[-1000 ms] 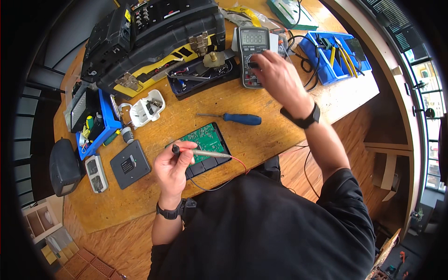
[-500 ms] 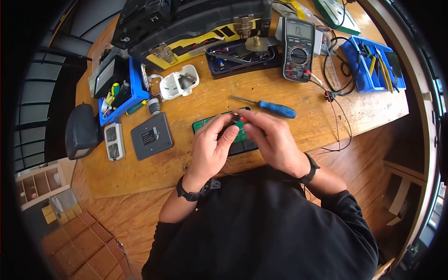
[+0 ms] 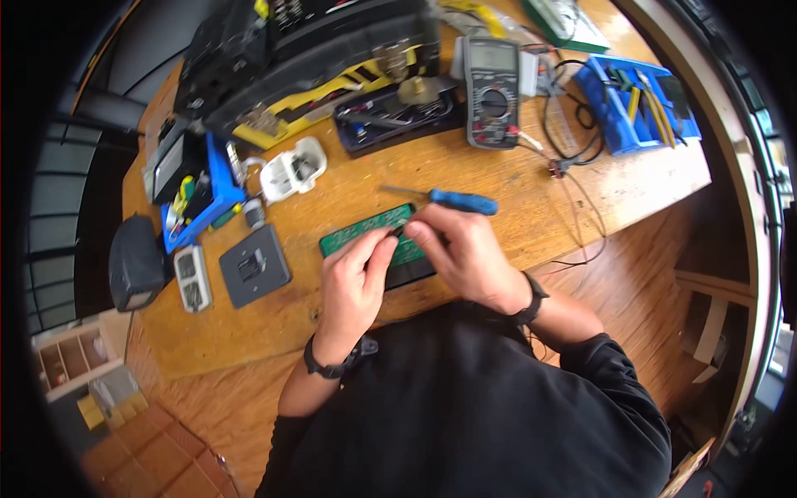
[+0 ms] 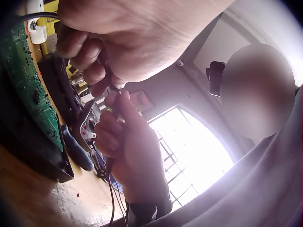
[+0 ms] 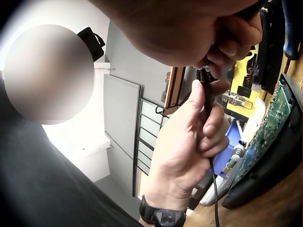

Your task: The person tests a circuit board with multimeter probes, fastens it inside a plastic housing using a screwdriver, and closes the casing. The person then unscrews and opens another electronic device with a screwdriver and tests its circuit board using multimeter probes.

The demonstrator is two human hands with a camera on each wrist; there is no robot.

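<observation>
Both hands meet fingertip to fingertip over a green circuit board [image 3: 353,235] in a dark casing. My left hand [image 3: 353,282] grips a black test probe [image 5: 207,97], its black lead running down past the wrist. My right hand [image 3: 473,257] has curled fingers around a slim dark test probe [image 4: 110,163], mostly hidden by the hand; a red lead [image 4: 112,198] trails beneath it. The probe tips are covered by the fingers. Beyond the board lies a blue-handled screwdriver [image 3: 465,202]. Further back, a multimeter [image 3: 491,91] stands with leads plugged into its lower right.
A black and yellow toolbox [image 3: 324,100] and a dark parts tray [image 3: 390,124] line the back. At left are a blue bin [image 3: 224,195], a white container [image 3: 286,178] and a grey square cover [image 3: 253,266]. Another blue bin [image 3: 602,108] holds pliers at right.
My right hand has left the multimeter's dial and come to my left hand over the board. The meter's display went from all segments to OL, and is now unreadable. The head view has shifted.
</observation>
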